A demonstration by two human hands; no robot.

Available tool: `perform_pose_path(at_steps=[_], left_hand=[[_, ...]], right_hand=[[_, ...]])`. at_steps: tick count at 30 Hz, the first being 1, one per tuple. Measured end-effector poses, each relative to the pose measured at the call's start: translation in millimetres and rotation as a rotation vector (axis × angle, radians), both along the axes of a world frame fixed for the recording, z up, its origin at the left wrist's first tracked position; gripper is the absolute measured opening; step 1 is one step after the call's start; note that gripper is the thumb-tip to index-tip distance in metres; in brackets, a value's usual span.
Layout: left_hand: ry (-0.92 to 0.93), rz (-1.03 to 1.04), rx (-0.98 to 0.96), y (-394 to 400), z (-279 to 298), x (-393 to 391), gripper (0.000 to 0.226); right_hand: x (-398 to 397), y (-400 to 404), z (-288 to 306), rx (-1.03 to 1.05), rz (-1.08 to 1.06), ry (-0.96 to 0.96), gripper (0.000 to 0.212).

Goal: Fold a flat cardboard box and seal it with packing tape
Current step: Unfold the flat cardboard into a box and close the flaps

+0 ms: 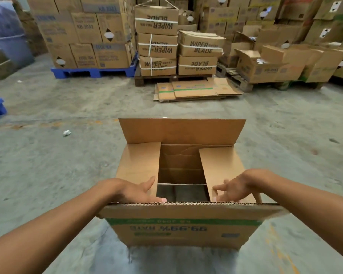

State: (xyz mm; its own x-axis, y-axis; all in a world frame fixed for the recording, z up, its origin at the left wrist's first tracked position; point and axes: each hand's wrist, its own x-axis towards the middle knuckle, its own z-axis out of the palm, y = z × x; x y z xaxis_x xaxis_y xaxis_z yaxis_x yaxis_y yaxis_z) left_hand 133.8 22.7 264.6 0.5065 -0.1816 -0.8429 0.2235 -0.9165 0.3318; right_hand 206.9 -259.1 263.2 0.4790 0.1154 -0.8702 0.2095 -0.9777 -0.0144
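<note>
- Box (181, 224) is being held upright on the concrete floor (48, 165), right in front of the person, open end up; the printed side facing the camera is reading upside down.
- Left hand (136, 191) is being pressed flat on the left short flap (140, 167), fingers straight, nothing gripped.
- Right hand (236, 187) is being rested on the right short flap (220, 167), fingers spread and a bit bent; no clamp seen on the board, but the little-finger side is partly hidden by the near edge.
- Near long flap (178, 204) is being seen edge-on, touching both hands; far long flap (181, 131) is standing up.
- Risk, as judged: the short flaps are likely being held down by hand pressure only, so springback is being risked if either hand is lifted before a long flap is brought over.
- Risk: uneven pressure L vs R is probably racking the walls out of square; the seam would then be gapping.
- Risk: fingers could be getting pinched under the near flap if it is closed too early.
- Risk: no tape is being seen anywhere in view, so a hand may be needed away from the flaps to fetch it.
- Counts: 1 box being worked; 4 flaps on its open end (2 short folded in, 2 long still up); 2 hands.
- Background: 1 pile of flat cartons (196, 89) lying on the floor; 1 blue pallet (93, 72); stacked cartons too many and too overlapped to be counted; 6 'wiper blade' cartons (156, 22) readable.
- 1 scrap of paper (66, 133) lying well apart, L of the box.
</note>
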Motion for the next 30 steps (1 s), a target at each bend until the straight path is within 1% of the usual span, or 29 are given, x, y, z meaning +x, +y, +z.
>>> perform_pose_path(at_steps=[1, 3, 5, 7, 9, 11, 13, 14, 15, 16, 17, 18, 19, 20, 21, 22, 23, 26, 28, 30], left_hand=[[0.017, -0.065, 0.057, -3, -8, -7, 0.110], [-0.034, -0.151, 0.130, -7, -22, -17, 0.108], [-0.129, -0.165, 0.176, -7, -27, -22, 0.105], [-0.214, -0.182, 0.242, -7, -29, -22, 0.100], [-0.260, -0.228, 0.327, -12, -32, -21, 0.092], [-0.246, -0.255, 0.377, -16, -40, -20, 0.088], [-0.211, -0.230, 0.374, -17, -47, -18, 0.088], [-0.205, -0.211, 0.372, -16, -51, -16, 0.089], [-0.207, -0.199, 0.372, -15, -53, -16, 0.089], [-0.210, -0.192, 0.371, -15, -53, -16, 0.088], [-0.213, -0.189, 0.364, -15, -54, -16, 0.088], [-0.214, -0.185, 0.355, -16, -54, -18, 0.087], [-0.214, -0.178, 0.345, -16, -54, -19, 0.086], [-0.215, -0.166, 0.335, -16, -55, -19, 0.086], [-0.217, -0.153, 0.327, -16, -55, -19, 0.086], [-0.219, -0.144, 0.322, -15, -56, -19, 0.086], [-0.227, -0.143, 0.318, -16, -56, -19, 0.086], [-0.247, -0.134, 0.306, -18, -54, -20, 0.084], [-0.252, -0.111, 0.300, -16, -53, -21, 0.085], [-0.248, -0.105, 0.293, -15, -52, -23, 0.086]], right_hand=[[-5, 0, 3, -0.032, -0.006, 0.013, 0.081], [-7, -2, 1, -0.063, 0.008, -0.016, 0.084], [-13, -2, -10, -0.092, 0.124, -0.136, 0.081], [-18, -3, -34, -0.107, 0.204, -0.287, 0.081], [-26, -3, -55, -0.115, 0.181, -0.363, 0.086], [-29, -3, -61, -0.143, 0.176, -0.357, 0.087], [-24, -3, -47, -0.137, 0.205, -0.330, 0.081], [-18, -4, -35, -0.092, 0.214, -0.315, 0.074], [-10, -3, -22, -0.005, 0.201, -0.339, 0.061], [-2, -2, -9, 0.119, 0.180, -0.445, 0.047], [6, 0, 1, 0.258, 0.120, -0.634, 0.036], [15, 1, 9, 0.406, 0.045, -0.888, 0.030], [23, 4, 15, 0.532, -0.012, -1.143, 0.029], [31, 8, 19, 0.605, -0.028, -1.331, 0.033], [40, 12, 22, 0.613, -0.018, -1.434, 0.042], [47, 14, 25, 0.572, -0.002, -1.443, 0.050], [54, 16, 24, 0.524, 0.000, -1.379, 0.054], [64, 20, 13, 0.385, -0.008, -1.091, 0.055], [55, 21, -1, 0.318, 0.026, -0.988, 0.059], [38, 21, -21, 0.297, 0.079, -0.921, 0.063]])
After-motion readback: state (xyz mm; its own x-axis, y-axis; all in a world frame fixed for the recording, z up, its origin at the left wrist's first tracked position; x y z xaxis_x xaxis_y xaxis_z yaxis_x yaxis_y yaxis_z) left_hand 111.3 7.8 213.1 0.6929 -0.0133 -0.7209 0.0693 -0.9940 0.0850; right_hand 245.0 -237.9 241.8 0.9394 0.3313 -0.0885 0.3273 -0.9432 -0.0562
